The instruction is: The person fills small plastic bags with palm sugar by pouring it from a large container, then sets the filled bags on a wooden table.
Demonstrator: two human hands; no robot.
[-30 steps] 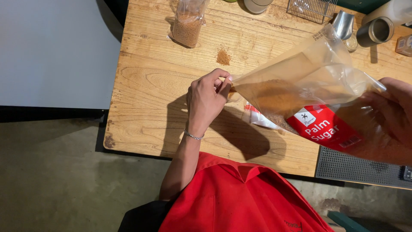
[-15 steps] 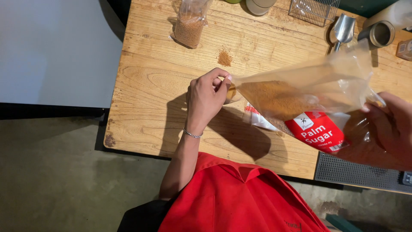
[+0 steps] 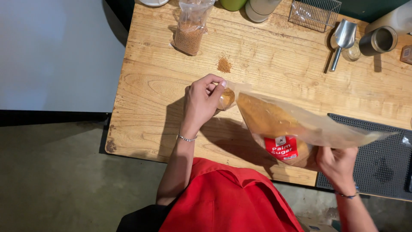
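My left hand [image 3: 201, 101] pinches one corner of a large clear plastic bag [image 3: 283, 124] filled with brown granulated sugar and marked with a red label. My right hand [image 3: 339, 165] grips the bag's opposite end near the table's front edge. The bag lies stretched between both hands, low over the wooden table [image 3: 274, 64]. A small bulge of sugar sits in the corner by my left fingers.
A small clear bag of brown sugar [image 3: 191, 30] stands at the back left, with a little spilled heap [image 3: 224, 65] near it. A metal scoop [image 3: 342, 38], a metal cup [image 3: 380, 41] and a wire basket [image 3: 315, 13] sit at the back right. A black mat [image 3: 377, 163] lies on the right.
The bag has come down from a raised tilt to lie lower over the table. My right hand moved down and left with its end. My left hand kept its pinch.
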